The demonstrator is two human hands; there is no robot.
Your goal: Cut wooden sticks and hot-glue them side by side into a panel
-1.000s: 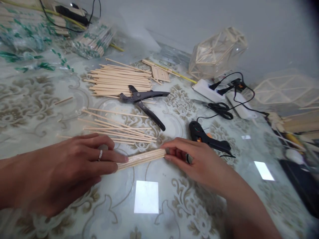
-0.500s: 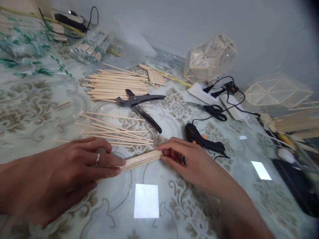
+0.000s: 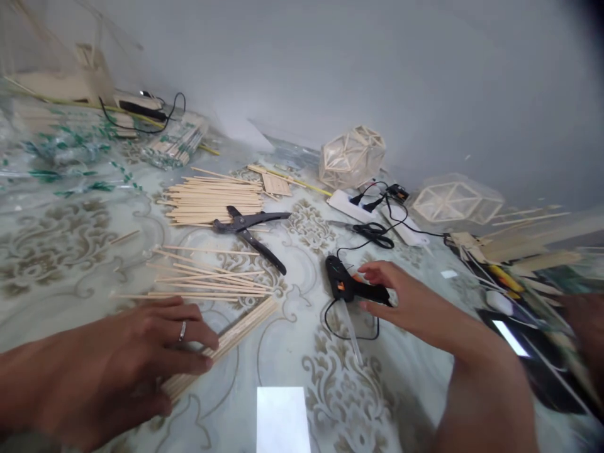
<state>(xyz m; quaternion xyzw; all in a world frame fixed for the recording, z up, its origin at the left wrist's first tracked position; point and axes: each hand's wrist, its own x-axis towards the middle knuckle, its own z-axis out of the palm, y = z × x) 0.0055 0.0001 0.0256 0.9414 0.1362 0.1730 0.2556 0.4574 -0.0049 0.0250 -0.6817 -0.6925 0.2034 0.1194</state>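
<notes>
My left hand, with a ring on one finger, holds a flat row of thin wooden sticks against the patterned table. Around the handle of a black glue gun my right hand has its thumb and fingers. A clear glue stick pokes out of the gun towards me. Loose thin sticks lie just beyond my left hand. Behind them a dark cutter rests with its jaws on a pile of sticks.
White power strips with black cords and black scissors lie beyond the glue gun. Two wooden-framed polyhedra stand near the wall. Bagged sticks are at the back left. Another person's hand shows at the right edge.
My right hand has let go of the row of sticks and moved right to the glue gun. The row is now more slanted under my left hand. The view has shifted.
</notes>
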